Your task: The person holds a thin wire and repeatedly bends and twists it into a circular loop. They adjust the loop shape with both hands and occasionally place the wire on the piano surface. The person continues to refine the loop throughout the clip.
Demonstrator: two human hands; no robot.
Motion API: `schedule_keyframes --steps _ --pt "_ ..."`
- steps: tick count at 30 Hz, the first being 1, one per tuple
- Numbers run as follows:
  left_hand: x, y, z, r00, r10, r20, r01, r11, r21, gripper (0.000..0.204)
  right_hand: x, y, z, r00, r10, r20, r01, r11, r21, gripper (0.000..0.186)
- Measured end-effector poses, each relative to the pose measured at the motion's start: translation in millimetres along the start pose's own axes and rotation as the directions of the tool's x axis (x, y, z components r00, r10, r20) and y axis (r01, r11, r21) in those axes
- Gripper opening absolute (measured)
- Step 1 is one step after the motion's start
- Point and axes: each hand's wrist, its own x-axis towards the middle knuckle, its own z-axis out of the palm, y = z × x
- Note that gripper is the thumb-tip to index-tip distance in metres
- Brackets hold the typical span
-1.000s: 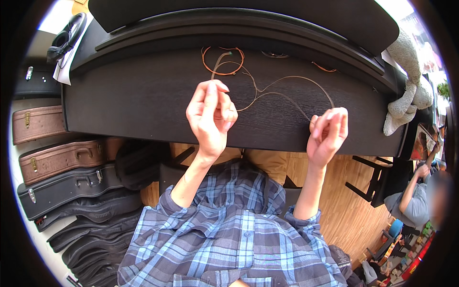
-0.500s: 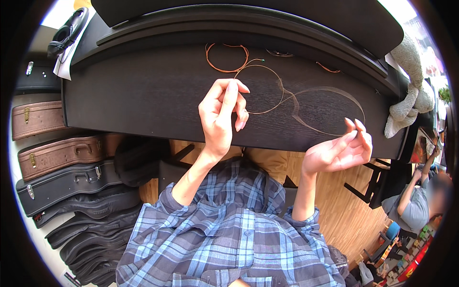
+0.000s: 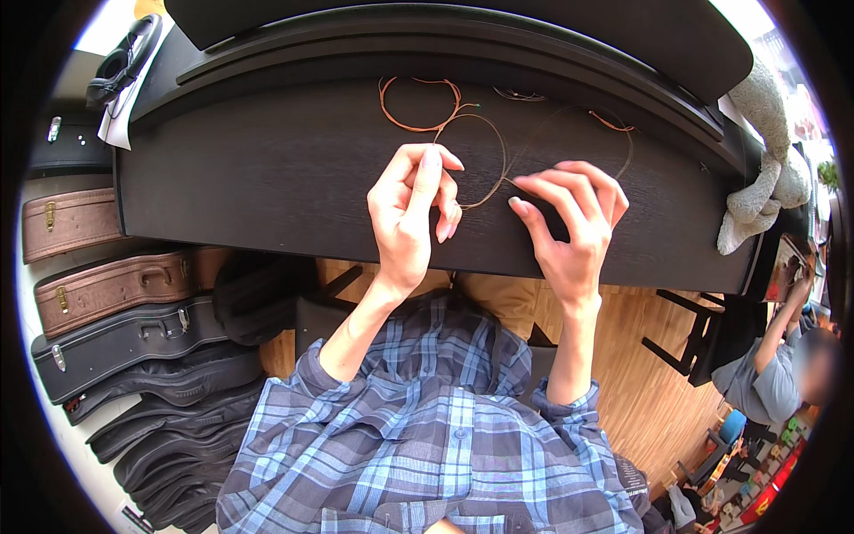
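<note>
My left hand (image 3: 409, 205) is closed, thumb and forefinger pinched on a thin brass-coloured string (image 3: 500, 132), which forms loose loops above the black desktop (image 3: 240, 173) and has a small green end. My right hand (image 3: 571, 214) is open, its fingers apart and curved beside the loops near where the string crosses; I see nothing gripped in it. An orange coiled string (image 3: 385, 116) lies at the back of the desktop, with another short orange strand (image 3: 609, 121) to the right and thin silvery strings (image 3: 520, 94) between them.
Headphones (image 3: 120, 62) and paper sit at back left, a grey plush toy (image 3: 747, 209) at the right end. A raised black ledge (image 3: 445, 40) runs along the back. Stacked instrument cases (image 3: 124, 294) stand at left. Another person (image 3: 765, 374) works at the lower right.
My left hand has moved right since a second ago, still pinched. My right hand has released its pinch on the string, dipped right, then swung left and up with fingers apart. The loops have shifted.
</note>
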Motion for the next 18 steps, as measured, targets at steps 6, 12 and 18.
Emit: schedule_keyframes --steps 6,12,18 --pt "1 -1 1 1.0 0.01 -0.017 -0.01 1.0 0.018 0.024 -6 7 -1 0.992 0.091 -0.088 -0.085 0.994 0.071 0.013" --pt "0 -2 1 1.0 0.02 -0.007 -0.02 0.999 0.031 0.023 -15 16 0 0.887 0.428 -0.171 -0.309 0.827 0.47 0.008" --pt "0 -1 0 1.0 0.03 -0.008 -0.03 1.0 0.005 0.024 -19 21 1 0.829 0.512 -0.223 -0.342 0.781 0.522 0.01"
